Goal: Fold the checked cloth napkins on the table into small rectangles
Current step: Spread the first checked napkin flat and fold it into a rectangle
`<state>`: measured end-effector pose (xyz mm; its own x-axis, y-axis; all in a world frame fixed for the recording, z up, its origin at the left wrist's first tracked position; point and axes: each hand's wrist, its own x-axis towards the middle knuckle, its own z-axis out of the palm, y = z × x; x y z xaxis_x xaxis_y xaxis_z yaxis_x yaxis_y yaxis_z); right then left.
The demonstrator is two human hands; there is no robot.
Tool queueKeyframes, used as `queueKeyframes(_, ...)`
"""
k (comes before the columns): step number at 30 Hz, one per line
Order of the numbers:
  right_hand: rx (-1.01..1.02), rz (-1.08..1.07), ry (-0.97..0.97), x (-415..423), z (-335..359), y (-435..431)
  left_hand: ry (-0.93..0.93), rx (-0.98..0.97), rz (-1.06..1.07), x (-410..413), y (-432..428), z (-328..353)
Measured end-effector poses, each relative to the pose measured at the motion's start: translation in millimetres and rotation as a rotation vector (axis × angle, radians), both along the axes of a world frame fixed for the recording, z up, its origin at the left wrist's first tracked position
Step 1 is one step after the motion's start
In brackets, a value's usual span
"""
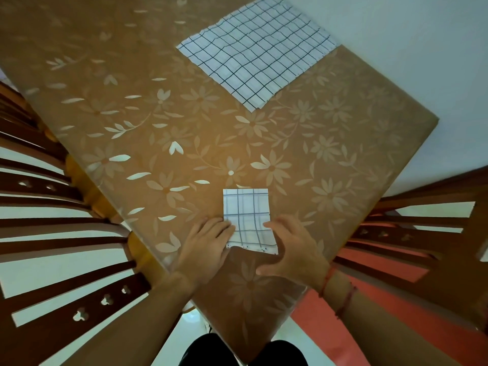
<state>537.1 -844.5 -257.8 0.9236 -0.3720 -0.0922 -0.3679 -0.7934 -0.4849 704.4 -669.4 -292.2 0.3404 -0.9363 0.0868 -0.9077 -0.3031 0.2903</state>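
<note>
— Left hand (pixel 208 244) lies flat, fingers straight, with the tips pressing the left edge of the folded napkin (pixel 247 215). It grips nothing.
— Where's that napkin?
— At the near corner of the table (pixel 132 114), between both hands, already a small rectangle. The right hand (pixel 293 247) rests relaxed fingers on its right edge, thumb spread wide, also holding nothing.
— How will it handle?
— Light, thin and limp, I'd judge. It needs pressing along the crease or the layers may spring open, and the near edge looks slightly lifted. It probably slides on that glossy floral cover. Best taken by pinching the corners.
— Count?
— Two checked pieces: this folded one, and a spread napkin (pixel 258 51) well apart at the far edge. The spread one's near corner shows layered edges, so it may be several. I can't tell.
</note>
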Motion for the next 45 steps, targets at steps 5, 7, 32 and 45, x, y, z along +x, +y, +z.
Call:
queueKeyframes(5, -0.103, 0.037, -0.132, 8.0, -18.0, -5.6, 0.039, -0.037, 0.045, -4.6, 3.9, 1.6)
queueKeyframes(7, -0.052, 0.010, -0.154, 11.3, -20.4, -9.1, 0.062, -0.057, 0.071, -3.0, 4.3, -0.2)
queueKeyframes(32, 0.205, -0.330, 0.105, 82.4, -18.7, -32.0, 0.101, -0.039, 0.335, 27.0, -26.3, 3.6)
queueKeyframes(45, -0.227, -0.125, -0.126, 102.0, -12.9, -9.9, -0.013, 0.161, 0.093, 38.3, -26.2, -13.6)
